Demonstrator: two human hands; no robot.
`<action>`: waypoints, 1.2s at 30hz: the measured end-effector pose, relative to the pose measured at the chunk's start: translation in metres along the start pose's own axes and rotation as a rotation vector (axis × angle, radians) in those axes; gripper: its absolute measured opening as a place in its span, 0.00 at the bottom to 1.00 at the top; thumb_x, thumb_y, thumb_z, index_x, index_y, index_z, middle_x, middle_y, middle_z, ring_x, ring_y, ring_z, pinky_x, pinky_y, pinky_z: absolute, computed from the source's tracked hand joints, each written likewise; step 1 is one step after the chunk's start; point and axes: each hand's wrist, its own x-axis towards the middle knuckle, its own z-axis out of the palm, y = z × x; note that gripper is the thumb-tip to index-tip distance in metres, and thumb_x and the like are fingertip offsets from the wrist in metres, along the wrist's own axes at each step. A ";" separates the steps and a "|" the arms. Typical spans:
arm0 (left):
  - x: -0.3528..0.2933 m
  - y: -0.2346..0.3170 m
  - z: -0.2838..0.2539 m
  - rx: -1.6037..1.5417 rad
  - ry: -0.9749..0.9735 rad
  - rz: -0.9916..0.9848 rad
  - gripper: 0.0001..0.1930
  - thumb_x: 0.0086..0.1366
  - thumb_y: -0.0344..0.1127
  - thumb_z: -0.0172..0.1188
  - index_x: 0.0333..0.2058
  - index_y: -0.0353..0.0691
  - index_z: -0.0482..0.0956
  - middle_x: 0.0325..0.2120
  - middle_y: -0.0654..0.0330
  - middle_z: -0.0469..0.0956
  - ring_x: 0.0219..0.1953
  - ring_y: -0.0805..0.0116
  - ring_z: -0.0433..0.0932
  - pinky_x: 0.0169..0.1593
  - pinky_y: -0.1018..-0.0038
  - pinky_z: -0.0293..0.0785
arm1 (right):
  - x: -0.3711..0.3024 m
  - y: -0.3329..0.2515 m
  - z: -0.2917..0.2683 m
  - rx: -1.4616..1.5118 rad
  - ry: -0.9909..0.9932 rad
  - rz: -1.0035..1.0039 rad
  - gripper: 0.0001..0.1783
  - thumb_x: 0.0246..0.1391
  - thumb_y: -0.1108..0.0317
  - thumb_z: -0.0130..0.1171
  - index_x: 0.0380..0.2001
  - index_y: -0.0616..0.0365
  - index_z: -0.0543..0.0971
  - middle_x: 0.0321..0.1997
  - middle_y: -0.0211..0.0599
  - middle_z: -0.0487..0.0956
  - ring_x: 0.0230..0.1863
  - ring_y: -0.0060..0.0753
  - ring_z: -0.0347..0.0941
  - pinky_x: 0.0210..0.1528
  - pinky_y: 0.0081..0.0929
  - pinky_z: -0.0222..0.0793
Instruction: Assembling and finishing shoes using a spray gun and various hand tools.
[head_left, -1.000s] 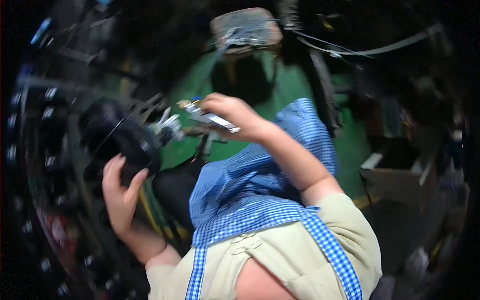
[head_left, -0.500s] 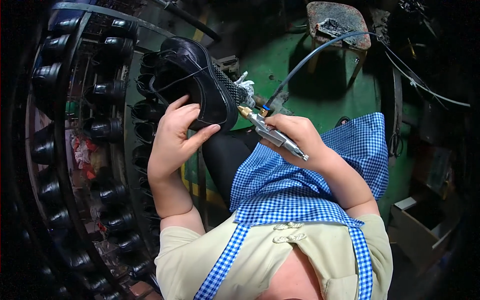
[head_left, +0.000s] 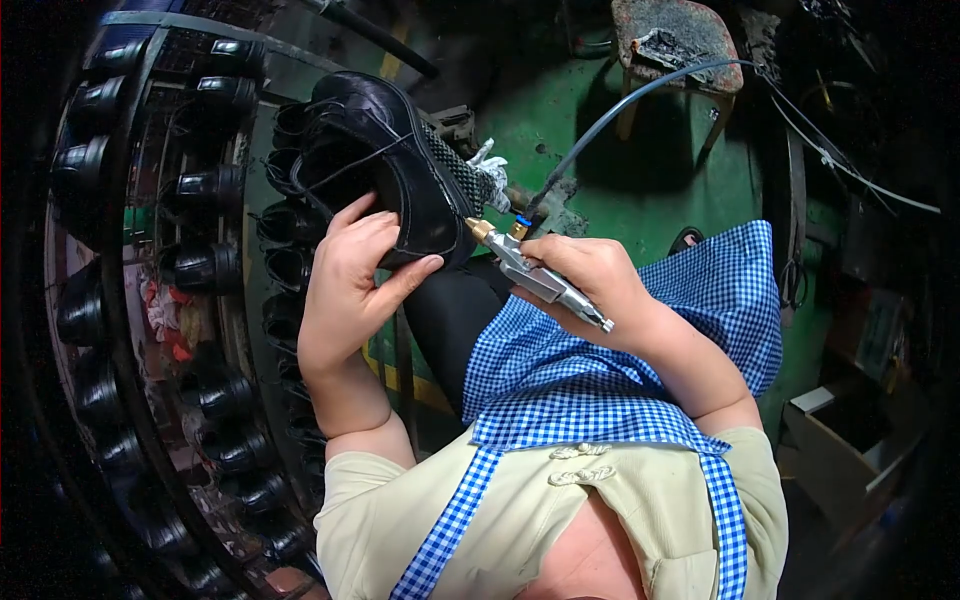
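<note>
A black lace-up shoe (head_left: 428, 205) is held up by its heel end in my left hand (head_left: 352, 270). The fingers reach inside the opening and the thumb presses on the outside of the heel. In my right hand (head_left: 590, 285) is a silver spray gun (head_left: 535, 275), its fingers wrapped round the body and partly hidden below. The brass nozzle (head_left: 480, 230) points at the side of the shoe, close to the sole edge; I cannot tell whether it touches. From the gun's blue fitting a grey hose (head_left: 603, 125) runs up and to the right.
On the left stands a metal rack (head_left: 140, 120) with several rows of black shoes (head_left: 205, 265). A worn, stained stool (head_left: 675, 45) stands at the far right on the green floor (head_left: 640, 215). An open box (head_left: 850, 425) is at the lower right. White crumpled material (head_left: 487, 165) lies beyond the shoe.
The spray gun and my right hand have shifted slightly left, bringing the nozzle nearer the shoe's heel side. The shoe has tilted a little in my left hand.
</note>
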 end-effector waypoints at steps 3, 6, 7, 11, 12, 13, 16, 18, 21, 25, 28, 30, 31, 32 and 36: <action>0.001 0.001 0.000 -0.027 0.022 0.007 0.11 0.52 0.35 0.66 0.27 0.33 0.77 0.22 0.53 0.73 0.29 0.53 0.75 0.57 0.58 0.64 | 0.004 -0.002 0.001 -0.042 0.020 0.005 0.18 0.42 0.74 0.69 0.38 0.61 0.74 0.30 0.43 0.79 0.28 0.44 0.78 0.28 0.29 0.71; 0.000 0.000 0.000 -0.026 0.012 0.004 0.11 0.51 0.35 0.66 0.27 0.33 0.77 0.23 0.53 0.74 0.31 0.53 0.75 0.56 0.58 0.64 | 0.010 0.000 0.003 -0.023 0.019 0.014 0.18 0.42 0.74 0.68 0.38 0.61 0.74 0.28 0.44 0.78 0.28 0.45 0.77 0.28 0.30 0.70; 0.000 0.000 -0.001 -0.023 0.011 0.004 0.11 0.51 0.35 0.66 0.27 0.33 0.77 0.23 0.53 0.74 0.31 0.53 0.75 0.56 0.58 0.64 | 0.012 0.001 0.003 -0.014 0.022 0.021 0.17 0.43 0.75 0.68 0.38 0.61 0.74 0.28 0.44 0.78 0.27 0.46 0.77 0.28 0.30 0.70; -0.002 -0.001 -0.002 -0.039 0.004 0.019 0.11 0.51 0.35 0.67 0.28 0.34 0.78 0.25 0.54 0.76 0.33 0.53 0.76 0.56 0.57 0.63 | 0.023 0.006 0.003 0.018 0.013 0.019 0.16 0.44 0.75 0.67 0.38 0.61 0.75 0.27 0.44 0.77 0.26 0.47 0.76 0.27 0.32 0.69; -0.003 -0.001 -0.003 -0.041 -0.018 0.012 0.11 0.51 0.35 0.67 0.28 0.34 0.78 0.26 0.54 0.77 0.34 0.54 0.77 0.56 0.57 0.63 | 0.027 0.007 0.004 0.012 0.013 0.011 0.16 0.44 0.74 0.66 0.38 0.61 0.75 0.27 0.44 0.77 0.26 0.47 0.76 0.27 0.32 0.68; -0.003 -0.001 -0.004 -0.038 -0.020 0.009 0.11 0.51 0.35 0.67 0.28 0.34 0.78 0.26 0.54 0.77 0.34 0.54 0.77 0.56 0.57 0.63 | 0.031 0.008 0.006 0.013 0.028 0.054 0.12 0.46 0.66 0.66 0.33 0.57 0.76 0.25 0.44 0.78 0.28 0.49 0.76 0.27 0.38 0.70; -0.003 -0.002 -0.004 -0.036 -0.046 0.015 0.11 0.51 0.35 0.67 0.28 0.34 0.78 0.26 0.54 0.77 0.34 0.55 0.77 0.56 0.57 0.63 | 0.042 0.013 0.004 -0.009 0.006 0.081 0.11 0.47 0.66 0.66 0.33 0.56 0.76 0.25 0.45 0.78 0.28 0.51 0.76 0.27 0.39 0.70; -0.003 -0.001 -0.005 -0.042 -0.043 0.013 0.11 0.50 0.35 0.67 0.28 0.34 0.78 0.26 0.54 0.77 0.34 0.55 0.77 0.56 0.57 0.64 | 0.048 0.019 0.004 -0.019 -0.003 0.094 0.11 0.48 0.66 0.65 0.34 0.56 0.76 0.26 0.45 0.78 0.28 0.52 0.76 0.28 0.39 0.70; -0.006 -0.008 -0.007 -0.007 -0.107 0.014 0.11 0.50 0.36 0.67 0.27 0.34 0.78 0.25 0.54 0.77 0.34 0.55 0.77 0.56 0.56 0.64 | 0.050 0.029 0.006 0.044 0.097 0.071 0.12 0.48 0.74 0.64 0.38 0.60 0.76 0.25 0.43 0.76 0.24 0.42 0.74 0.28 0.30 0.68; -0.004 -0.004 -0.005 -0.043 -0.050 0.022 0.12 0.50 0.36 0.68 0.26 0.33 0.77 0.25 0.54 0.76 0.33 0.54 0.76 0.56 0.57 0.64 | 0.041 0.032 0.008 0.022 0.117 0.061 0.14 0.46 0.75 0.65 0.38 0.60 0.75 0.30 0.43 0.76 0.28 0.40 0.75 0.30 0.29 0.69; -0.002 -0.007 -0.005 -0.041 -0.058 0.041 0.12 0.50 0.36 0.68 0.26 0.33 0.77 0.25 0.53 0.76 0.33 0.54 0.76 0.56 0.57 0.64 | 0.036 0.030 0.001 -0.057 0.158 0.025 0.16 0.43 0.76 0.67 0.38 0.61 0.75 0.35 0.42 0.76 0.33 0.40 0.75 0.32 0.30 0.69; -0.002 -0.006 -0.004 -0.023 -0.034 0.041 0.13 0.50 0.36 0.68 0.25 0.33 0.76 0.25 0.53 0.76 0.33 0.54 0.76 0.55 0.57 0.65 | 0.032 0.026 -0.007 -0.193 0.103 0.007 0.18 0.40 0.77 0.68 0.38 0.60 0.75 0.37 0.41 0.75 0.36 0.40 0.73 0.35 0.32 0.70; -0.002 -0.007 -0.005 -0.022 -0.034 0.042 0.13 0.50 0.36 0.68 0.25 0.33 0.76 0.25 0.53 0.76 0.33 0.54 0.76 0.55 0.57 0.65 | 0.032 0.024 -0.008 -0.194 0.104 0.007 0.18 0.40 0.77 0.68 0.38 0.60 0.75 0.37 0.41 0.75 0.36 0.40 0.73 0.35 0.32 0.70; -0.002 -0.008 -0.005 -0.015 -0.047 0.046 0.13 0.50 0.36 0.68 0.25 0.33 0.76 0.24 0.53 0.75 0.33 0.54 0.76 0.55 0.57 0.65 | 0.032 0.022 -0.010 -0.164 0.086 0.017 0.19 0.39 0.77 0.67 0.38 0.61 0.75 0.37 0.41 0.75 0.37 0.40 0.73 0.37 0.32 0.69; -0.001 -0.004 -0.004 -0.020 -0.024 0.038 0.13 0.50 0.36 0.68 0.24 0.33 0.75 0.22 0.53 0.74 0.32 0.54 0.76 0.56 0.56 0.65 | 0.039 0.031 -0.007 -0.034 0.136 -0.086 0.19 0.42 0.78 0.65 0.39 0.61 0.73 0.41 0.42 0.77 0.43 0.43 0.71 0.43 0.34 0.69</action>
